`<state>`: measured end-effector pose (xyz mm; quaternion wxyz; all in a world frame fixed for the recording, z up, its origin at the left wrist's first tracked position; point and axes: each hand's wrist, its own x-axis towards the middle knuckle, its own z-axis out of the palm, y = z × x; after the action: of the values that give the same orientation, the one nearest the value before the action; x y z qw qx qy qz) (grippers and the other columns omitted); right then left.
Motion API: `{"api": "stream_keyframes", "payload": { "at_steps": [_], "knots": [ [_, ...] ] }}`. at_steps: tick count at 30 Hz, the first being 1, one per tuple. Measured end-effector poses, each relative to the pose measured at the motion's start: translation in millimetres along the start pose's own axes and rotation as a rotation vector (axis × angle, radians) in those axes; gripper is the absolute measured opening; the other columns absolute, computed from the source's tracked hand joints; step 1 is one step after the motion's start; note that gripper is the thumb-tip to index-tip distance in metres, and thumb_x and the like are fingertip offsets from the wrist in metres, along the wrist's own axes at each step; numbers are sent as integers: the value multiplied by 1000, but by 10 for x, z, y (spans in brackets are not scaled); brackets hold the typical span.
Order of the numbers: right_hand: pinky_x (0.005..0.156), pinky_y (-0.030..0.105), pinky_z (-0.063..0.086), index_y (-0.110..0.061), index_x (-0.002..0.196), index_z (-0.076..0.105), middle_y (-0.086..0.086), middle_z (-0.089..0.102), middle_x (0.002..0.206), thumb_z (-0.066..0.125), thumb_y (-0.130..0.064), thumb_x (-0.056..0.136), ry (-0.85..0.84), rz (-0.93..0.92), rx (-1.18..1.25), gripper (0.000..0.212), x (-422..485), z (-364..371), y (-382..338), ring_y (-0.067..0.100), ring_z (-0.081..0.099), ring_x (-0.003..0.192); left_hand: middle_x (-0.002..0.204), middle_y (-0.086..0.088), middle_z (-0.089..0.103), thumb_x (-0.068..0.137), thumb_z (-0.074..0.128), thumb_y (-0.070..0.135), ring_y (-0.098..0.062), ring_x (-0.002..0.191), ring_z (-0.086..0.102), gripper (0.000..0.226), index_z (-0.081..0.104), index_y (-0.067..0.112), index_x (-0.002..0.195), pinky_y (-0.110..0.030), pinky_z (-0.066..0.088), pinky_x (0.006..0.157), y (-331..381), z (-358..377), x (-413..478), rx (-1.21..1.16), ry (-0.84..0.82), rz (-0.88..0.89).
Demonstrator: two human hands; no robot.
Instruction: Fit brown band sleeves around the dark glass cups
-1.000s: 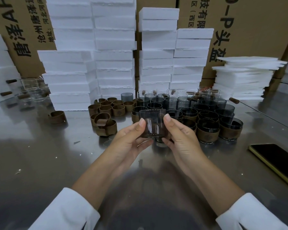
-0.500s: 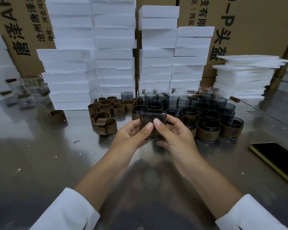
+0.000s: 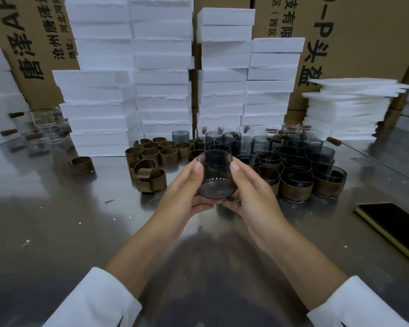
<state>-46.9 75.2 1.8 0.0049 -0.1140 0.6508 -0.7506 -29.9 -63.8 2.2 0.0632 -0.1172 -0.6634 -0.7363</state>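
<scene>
head view: my left grip [image 3: 182,193] and right grip [image 3: 252,192] both clamp the dark glass cup [image 3: 216,175] from either side, base tilted toward me, above the counter [image 3: 57,220]; loose brown band sleeves [image 3: 156,153] sit just left; sleeved cups [image 3: 295,188] right

sleeves [image 3: 155,152] left of cups [image 3: 295,161]

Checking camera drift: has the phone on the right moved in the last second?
No. The phone lies the same way, same gap to the nearest banded cup.
</scene>
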Motion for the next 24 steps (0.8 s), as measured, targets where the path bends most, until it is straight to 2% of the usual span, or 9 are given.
{"api": "stream_keyframes", "payload": {
  "at_steps": [1,3,5,7,10,13,16,21,24],
  "knots": [
    [94,42,54,-32,122,63,-1,72,110,51,-45,94,17,14,-4,33,4,2,-2,16,68,104,103,3,74,59,58,82,-18,90,72,60,56,56,113,-21,55,71,-7,-3,-1,43,-13,1],
    [93,47,54,-24,112,68,5,74,104,46,-47,97,59,55,21,35,11,10,-9,21,69,101,97,4,75,67,64,71,-13,86,72,63,51,45,122,-20,56,73,-41,-1,-5,132,-34,13],
    [93,47,54,-21,102,71,7,75,98,45,-50,96,91,96,43,40,5,18,-18,24,70,98,88,6,75,66,64,58,-8,77,71,57,50,37,117,-17,54,70,-72,5,-11,176,-14,16],
    [93,42,54,-22,98,72,8,75,98,44,-60,90,81,110,11,48,-5,23,-26,27,69,101,85,7,75,64,61,56,-9,74,70,50,51,37,110,-18,55,70,-80,15,-10,190,9,9],
    [86,33,50,-27,111,68,10,72,108,50,-72,68,-10,67,-54,65,-29,25,-18,28,66,104,87,3,73,65,59,55,-11,75,70,49,55,34,109,-24,55,72,-81,2,6,152,62,2],
    [94,33,49,-27,133,54,0,69,117,63,-64,60,-89,50,-69,82,-41,24,11,15,63,113,97,-3,71,63,59,61,-10,79,70,52,61,33,107,-25,56,74,-69,-19,13,142,100,-4],
    [100,39,47,-27,139,47,-4,69,118,67,-50,67,-104,63,-79,78,-43,29,17,15,62,114,94,1,73,62,58,64,-9,81,70,55,65,29,104,-25,55,74,-66,-31,8,147,123,-9],
    [101,35,46,-25,138,49,-3,69,117,68,-48,67,-76,71,-76,77,-42,18,8,11,63,113,83,10,73,59,57,66,-6,75,69,62,65,23,103,-22,52,70,-63,-17,21,148,141,-17],
    [91,24,50,-26,120,62,-6,74,105,70,-42,64,-93,44,-45,59,-61,28,8,8,67,105,79,11,73,61,57,65,-5,73,69,65,65,18,105,-20,53,69,-51,-17,21,147,149,-17]
  ]
}}
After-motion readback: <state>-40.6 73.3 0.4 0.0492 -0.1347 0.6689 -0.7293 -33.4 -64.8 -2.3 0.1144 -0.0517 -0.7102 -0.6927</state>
